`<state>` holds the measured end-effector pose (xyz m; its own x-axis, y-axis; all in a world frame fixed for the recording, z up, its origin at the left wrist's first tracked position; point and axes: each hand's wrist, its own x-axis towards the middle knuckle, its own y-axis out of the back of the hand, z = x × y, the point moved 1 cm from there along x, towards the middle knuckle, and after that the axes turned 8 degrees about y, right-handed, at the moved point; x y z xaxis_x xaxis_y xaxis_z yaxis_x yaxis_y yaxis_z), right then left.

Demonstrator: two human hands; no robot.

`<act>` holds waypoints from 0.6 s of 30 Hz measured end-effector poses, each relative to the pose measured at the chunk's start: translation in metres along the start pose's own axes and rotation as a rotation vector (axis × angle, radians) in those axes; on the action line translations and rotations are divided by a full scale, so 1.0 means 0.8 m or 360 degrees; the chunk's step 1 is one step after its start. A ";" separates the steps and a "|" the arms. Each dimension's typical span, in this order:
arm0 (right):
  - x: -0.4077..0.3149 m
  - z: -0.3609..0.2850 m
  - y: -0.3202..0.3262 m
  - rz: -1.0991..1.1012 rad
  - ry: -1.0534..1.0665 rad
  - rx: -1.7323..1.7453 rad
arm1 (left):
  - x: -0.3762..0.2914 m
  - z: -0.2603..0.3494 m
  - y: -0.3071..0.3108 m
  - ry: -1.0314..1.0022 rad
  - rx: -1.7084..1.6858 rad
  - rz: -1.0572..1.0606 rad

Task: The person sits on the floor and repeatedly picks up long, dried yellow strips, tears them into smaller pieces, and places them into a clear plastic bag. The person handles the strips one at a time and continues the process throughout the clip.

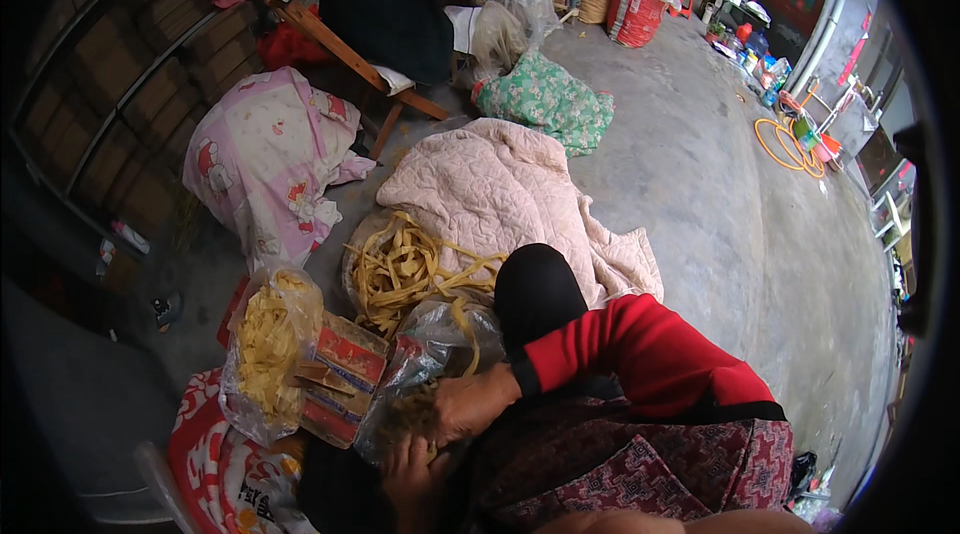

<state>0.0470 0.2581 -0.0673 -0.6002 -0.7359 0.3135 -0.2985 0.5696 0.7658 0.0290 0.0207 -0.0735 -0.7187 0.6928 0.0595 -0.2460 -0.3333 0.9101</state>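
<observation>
My right hand [474,403], in a red sleeve with a black cuff, is bent down over my lap with its fingers curled. A flat yellow strip [469,331] runs down to it from a pile of yellow-brown strips [405,264]. Close below, my left hand [409,463] nearly touches the right one; its grip is hard to make out. Beside both hands lies a clear plastic bag [442,331] with darker brownish bits at its mouth. Left of it are a worn red box [352,350] with small flat brown pieces on it and a plastic bag of short yellow pieces [262,346].
Ahead lies a pink quilted blanket [480,166]. A pink printed cloth [262,151] covers a heap at left, near a wooden chair [360,68] with a person on it. Farther off are a green flowered bundle [551,102], a red sack [636,12] and an orange hose [784,147].
</observation>
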 end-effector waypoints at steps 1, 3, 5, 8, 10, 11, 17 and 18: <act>0.001 -0.002 0.000 -0.0015 0.0037 -0.0018 | 0.001 0.001 -0.010 -0.0041 0.0117 0.0012; 0.000 -0.007 0.001 -0.0068 0.0086 -0.0061 | -0.001 0.004 -0.027 -0.0245 0.0267 0.0140; -0.005 -0.010 0.003 -0.0171 0.0087 -0.0086 | -0.007 0.005 -0.037 -0.0333 0.0352 0.0088; -0.020 -0.015 0.008 -0.0110 0.0121 0.0131 | -0.022 0.007 -0.033 -0.0126 0.0082 -0.0021; -0.027 -0.013 0.007 -0.0309 0.0082 0.0226 | -0.030 0.009 -0.020 -0.0020 -0.0041 -0.0082; -0.029 -0.010 0.008 -0.0218 0.0068 0.0254 | -0.031 0.009 -0.014 0.0027 -0.0096 -0.0102; -0.029 0.024 0.012 -0.0175 -0.0104 0.0062 | 0.003 -0.009 0.007 -0.0024 -0.0354 0.0088; -0.029 0.037 0.016 -0.0258 -0.0133 -0.0059 | 0.009 -0.010 0.008 0.0157 -0.0538 0.0080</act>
<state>0.0352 0.2935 -0.0814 -0.6065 -0.7831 0.1375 -0.3698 0.4310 0.8231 0.0173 0.0182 -0.0709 -0.7908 0.6103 0.0460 -0.3979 -0.5697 0.7191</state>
